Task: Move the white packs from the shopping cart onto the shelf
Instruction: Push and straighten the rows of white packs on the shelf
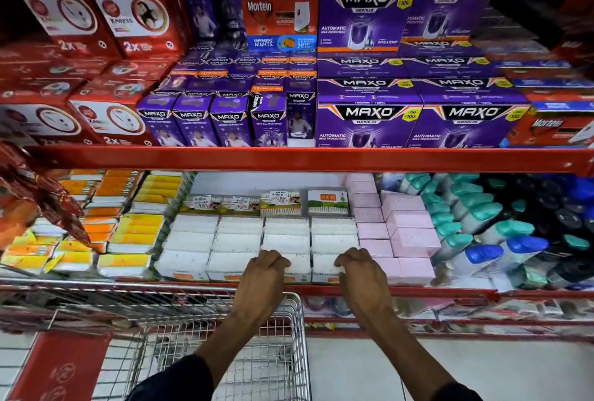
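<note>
Both your hands are on the front row of white packs point(239, 241) on the lower shelf point(450, 292), set apart w/ a pack-width gap between them. Your left hand point(262, 275) has fingers curled over the near edge of a front pack in the 3rd column from left; your right hand point(361, 270) does the same on the front pack of the 4th column, just beside the pink boxes point(408, 233). Can't tell if either hand is really gripping or only resting on top. The white packs fill a 4-column block, w/ a far row of green-labelled packs point(328, 203) behind them. Left of the block: orange/yellow packs point(135, 233); far right: bottles w/ teal and blue caps point(501, 233). Upper shelf carries purple MAXO boxes point(366, 124) and red boxes point(109, 121). The wire shopping cart point(283, 352) sits near, below your left forearm; its contents can't be made out.
</note>
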### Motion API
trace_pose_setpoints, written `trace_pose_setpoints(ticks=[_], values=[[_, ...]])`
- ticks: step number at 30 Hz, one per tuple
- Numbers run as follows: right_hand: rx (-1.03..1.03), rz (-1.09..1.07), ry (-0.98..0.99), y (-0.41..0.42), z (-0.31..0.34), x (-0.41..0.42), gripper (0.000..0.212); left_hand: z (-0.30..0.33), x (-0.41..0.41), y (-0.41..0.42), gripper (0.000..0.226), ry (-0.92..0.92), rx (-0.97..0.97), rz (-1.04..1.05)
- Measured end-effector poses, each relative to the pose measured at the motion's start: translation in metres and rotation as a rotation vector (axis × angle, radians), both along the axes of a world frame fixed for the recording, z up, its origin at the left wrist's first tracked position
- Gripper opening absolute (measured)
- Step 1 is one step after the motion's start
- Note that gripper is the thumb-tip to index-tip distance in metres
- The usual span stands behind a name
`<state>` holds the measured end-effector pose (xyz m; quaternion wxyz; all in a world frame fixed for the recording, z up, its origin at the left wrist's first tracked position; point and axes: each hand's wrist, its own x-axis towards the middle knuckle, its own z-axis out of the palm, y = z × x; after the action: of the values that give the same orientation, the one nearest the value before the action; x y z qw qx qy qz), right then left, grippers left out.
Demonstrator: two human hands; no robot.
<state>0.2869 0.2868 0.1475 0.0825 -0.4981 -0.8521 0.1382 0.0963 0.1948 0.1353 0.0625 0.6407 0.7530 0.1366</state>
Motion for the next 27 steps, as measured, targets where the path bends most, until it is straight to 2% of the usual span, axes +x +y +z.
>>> trace_pose_setpoints(ticks=[5, 16, 27], values=[[-0.032, 0.093, 0.087, -0.002, 0.004, -0.001, 0.041, 0.005, 0.0, -0.002, 0.038, -0.001, -0.01, -0.015], [-0.012, 0.057, 0.094, -0.007, 0.0, -0.007, 0.046, 0.006, -0.003, -0.001, 0.027, -0.018, 0.044, -0.023], [-0.016, 0.029, 0.09, -0.012, 0.003, -0.01, 0.047, 0.002, -0.006, -0.003, 0.028, -0.018, 0.084, -0.046]])
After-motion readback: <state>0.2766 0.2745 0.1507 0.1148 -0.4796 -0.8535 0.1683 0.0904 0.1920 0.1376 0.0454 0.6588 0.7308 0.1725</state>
